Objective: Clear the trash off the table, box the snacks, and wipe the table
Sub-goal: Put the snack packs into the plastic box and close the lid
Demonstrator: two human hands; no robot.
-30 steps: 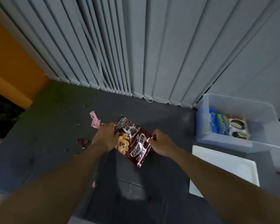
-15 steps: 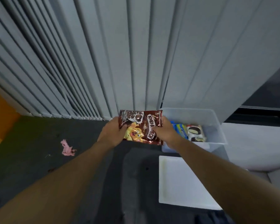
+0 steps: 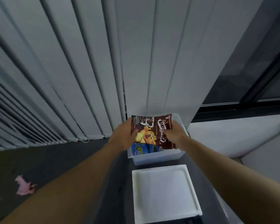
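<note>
**A:** Head view. The clear plastic storage box (image 3: pixel 155 156) is mostly hidden behind the glossy brown snack packet with a yellow cartoon bear (image 3: pixel 149 131). Only the box's near wall and a far corner show.

**B:** A blue packet (image 3: pixel 140 149) peeks out inside, its lettering cut off. I can't make out anything else in there.

**A:** Textures now: crinkly foil on the brown packet. A smooth white square lid with a raised rim (image 3: pixel 165 191) lies flat on the dark worktop (image 3: pixel 55 160), just in front of the box.

**B:** A crumpled pink wrapper (image 3: pixel 23 186) sits far left, well apart.

**A:** The left hand (image 3: pixel 121 136) grips the packet's left edge, thumb on the front. The right hand (image 3: pixel 174 135) pinches its right edge. The packet is held between them, over the box's opening.
</note>
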